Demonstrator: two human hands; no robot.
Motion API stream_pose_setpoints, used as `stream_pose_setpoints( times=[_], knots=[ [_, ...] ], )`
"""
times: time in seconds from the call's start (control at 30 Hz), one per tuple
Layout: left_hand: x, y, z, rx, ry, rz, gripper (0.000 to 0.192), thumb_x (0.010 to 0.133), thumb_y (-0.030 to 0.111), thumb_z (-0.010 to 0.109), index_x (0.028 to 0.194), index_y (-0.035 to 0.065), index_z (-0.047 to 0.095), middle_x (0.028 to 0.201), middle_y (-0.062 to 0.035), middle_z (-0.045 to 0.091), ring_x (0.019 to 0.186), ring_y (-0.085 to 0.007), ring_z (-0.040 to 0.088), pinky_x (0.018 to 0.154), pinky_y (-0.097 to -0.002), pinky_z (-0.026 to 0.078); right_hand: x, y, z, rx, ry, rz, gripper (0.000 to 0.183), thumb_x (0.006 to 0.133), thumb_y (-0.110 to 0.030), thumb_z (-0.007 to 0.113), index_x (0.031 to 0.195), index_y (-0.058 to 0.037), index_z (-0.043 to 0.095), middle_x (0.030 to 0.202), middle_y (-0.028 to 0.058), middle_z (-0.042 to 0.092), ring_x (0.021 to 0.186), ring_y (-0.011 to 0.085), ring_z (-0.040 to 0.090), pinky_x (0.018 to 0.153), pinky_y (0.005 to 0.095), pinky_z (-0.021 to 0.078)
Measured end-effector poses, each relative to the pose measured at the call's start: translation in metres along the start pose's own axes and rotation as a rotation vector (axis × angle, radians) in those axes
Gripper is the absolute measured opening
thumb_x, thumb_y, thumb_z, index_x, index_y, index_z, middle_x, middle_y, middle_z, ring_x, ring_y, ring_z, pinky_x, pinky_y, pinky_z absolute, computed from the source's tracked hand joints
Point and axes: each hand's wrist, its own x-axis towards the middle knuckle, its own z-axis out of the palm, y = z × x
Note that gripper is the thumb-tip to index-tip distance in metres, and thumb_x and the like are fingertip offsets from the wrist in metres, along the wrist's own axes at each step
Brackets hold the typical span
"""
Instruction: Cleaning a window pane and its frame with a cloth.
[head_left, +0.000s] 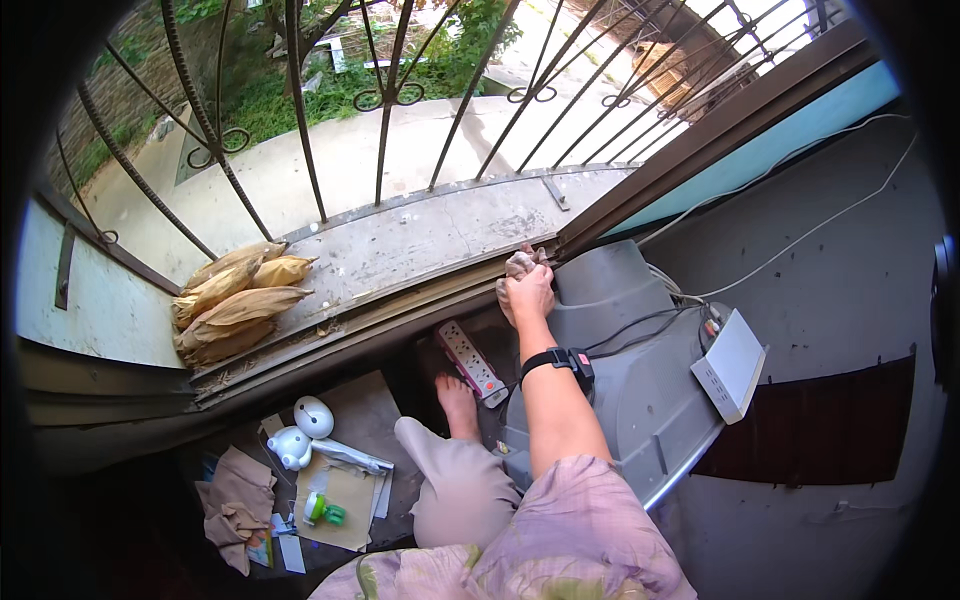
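Observation:
My right hand is closed around a crumpled, dirty cloth. It presses the cloth at the window track, close to the lower end of the brown window frame. A black strap with a small device is around my right wrist. Beside the forearm stands the grey back of a CRT television. My left hand is out of view.
Dried corn cobs in husks lie on the sill's left end, inside curved metal bars. A power strip lies by my bare foot. A white box-shaped device rests on the television; a white figurine is at lower left.

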Motion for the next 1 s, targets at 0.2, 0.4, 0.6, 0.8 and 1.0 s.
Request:
stream_pose_setpoints(
  times=[0.2,0.4,0.6,0.8,1.0],
  knots=[
    [-0.001,0.0,0.012,0.006,-0.027,0.012,0.021,0.1,0.031,0.037,0.111,0.0215,0.053,0.086,0.0057,0.048,0.08,-0.0123,0.047,0.069,-0.0296,0.038,0.013,0.012,-0.013,0.003,-0.125,-0.098,0.061,0.073,-0.037,0.072,0.121,-0.0054,0.051,0.137,0.0172,0.047,0.111,0.0346,0.061,0.094,0.0424,0.0499],
    [-0.002,0.002,0.016,0.025,-0.043,0.031,0.022,0.1,0.031,0.037,0.112,0.0214,0.053,0.088,0.0055,0.048,0.081,-0.0126,0.047,0.07,-0.0296,0.038,0.031,0.008,-0.021,-0.143,-0.215,-0.174,0.062,0.073,-0.037,0.069,0.124,-0.005,0.052,0.137,0.0165,0.049,0.117,0.0304,0.058,0.098,0.0399,0.0479],
    [-0.003,-0.002,0.006,0.015,-0.045,0.053,0.022,0.1,0.031,0.037,0.113,0.0214,0.053,0.089,0.0053,0.049,0.082,-0.0128,0.047,0.071,-0.0295,0.038,0.048,0.0,-0.015,-0.359,-0.253,-0.177,0.055,0.076,-0.035,0.066,0.121,-0.0038,0.059,0.119,0.0198,0.064,0.114,0.0294,0.062,0.094,0.039,0.0508],
    [-0.001,0.006,-0.004,0.006,-0.064,0.127,0.022,0.1,0.031,0.038,0.113,0.0214,0.053,0.09,0.0051,0.049,0.083,-0.0131,0.048,0.072,-0.0295,0.038,0.054,0.001,-0.001,-0.421,-0.236,-0.22,0.046,0.078,-0.03,0.067,0.116,-0.0047,0.057,0.117,0.018,0.065,0.113,0.0304,0.062,0.094,0.04,0.0509],
    [-0.004,0.022,-0.019,-0.072,-0.056,0.072,0.022,0.099,0.032,0.038,0.112,0.0228,0.054,0.087,0.0064,0.051,0.077,-0.0122,0.049,0.064,-0.0311,0.04,0.046,0.0,0.005,-0.401,-0.287,-0.251,0.047,0.078,-0.029,0.069,0.117,-0.0063,0.055,0.117,0.0197,0.065,0.112,0.0305,0.062,0.091,0.04,0.0519]
  ],
)
